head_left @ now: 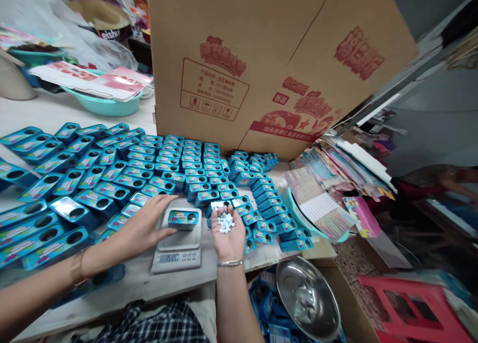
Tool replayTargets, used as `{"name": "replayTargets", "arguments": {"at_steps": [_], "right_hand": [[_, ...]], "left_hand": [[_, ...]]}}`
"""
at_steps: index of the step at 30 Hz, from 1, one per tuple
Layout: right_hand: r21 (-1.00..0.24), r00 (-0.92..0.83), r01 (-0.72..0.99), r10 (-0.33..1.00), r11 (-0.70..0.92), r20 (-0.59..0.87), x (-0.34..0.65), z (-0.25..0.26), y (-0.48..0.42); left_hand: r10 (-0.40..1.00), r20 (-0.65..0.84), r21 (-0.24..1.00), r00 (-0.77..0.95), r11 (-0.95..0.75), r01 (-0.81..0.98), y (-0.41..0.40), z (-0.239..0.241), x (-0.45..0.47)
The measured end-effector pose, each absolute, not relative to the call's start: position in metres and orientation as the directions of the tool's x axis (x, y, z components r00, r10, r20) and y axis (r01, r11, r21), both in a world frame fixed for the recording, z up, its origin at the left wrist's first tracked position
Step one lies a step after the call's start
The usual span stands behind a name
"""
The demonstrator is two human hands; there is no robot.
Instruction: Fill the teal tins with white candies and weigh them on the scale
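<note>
Blue, blue and more blue as we scan the tins [91,198], bright blue with white lettering, pink and green patches and dark round spots on top! We cut to the scale [179,261], pale grey, and to the pellets [226,222], white and pale blue. A silver bangle [230,263], a gold-toned bracelet [77,268], and look at that dark cloth [149,327], checked with white lines! Behind, we have a brown carton [261,44] printed in red, then a turquoise basin [106,105] under sheets [87,79] of pink and white. The surface [142,284] runs white, the bowl [309,303] flashes silver, and we spot a pinkish-red stool [421,287].
</note>
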State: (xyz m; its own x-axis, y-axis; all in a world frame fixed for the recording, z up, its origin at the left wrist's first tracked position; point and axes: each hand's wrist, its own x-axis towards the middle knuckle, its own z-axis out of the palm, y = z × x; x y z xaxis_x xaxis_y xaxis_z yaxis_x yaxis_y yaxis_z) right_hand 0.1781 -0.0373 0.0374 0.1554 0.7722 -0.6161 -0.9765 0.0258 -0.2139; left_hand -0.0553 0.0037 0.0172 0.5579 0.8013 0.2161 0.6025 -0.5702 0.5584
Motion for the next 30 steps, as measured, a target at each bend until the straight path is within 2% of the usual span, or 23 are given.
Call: {"name": "replayTargets", "arguments": {"at_steps": [7, 11, 16, 22, 30], "right_hand": [[-0.190, 0.140, -0.981, 0.764, 0.023, -0.630, 0.177, 0.035, -0.035], [-0.175, 0.141, -0.984, 0.775, 0.039, -0.617, 0.183, 0.041, -0.036], [-0.211, 0.281, -0.958, 0.772, 0.192, -0.571, 0.220, 0.050, -0.048], [-0.362, 0.536, -0.841, 0.710, 0.402, -0.456, 0.275, 0.043, -0.077], [-0.287, 0.572, -0.818, 0.652, 0.499, -0.498, 0.304, 0.034, -0.099]], "left_hand": [[0.803, 0.184, 0.573, 0.567, -0.556, 0.602, 0.005, 0.014, -0.053], [0.778, 0.144, 0.513, 0.611, -0.587, 0.626, 0.009, 0.005, -0.044], [0.640, 0.080, 0.425, 0.764, -0.715, 0.555, 0.013, 0.002, -0.020], [0.438, 0.038, 0.415, 0.898, -0.824, 0.385, -0.003, 0.012, 0.036], [0.326, 0.116, 0.288, 0.938, -0.915, 0.283, -0.005, -0.016, 0.084]]}}
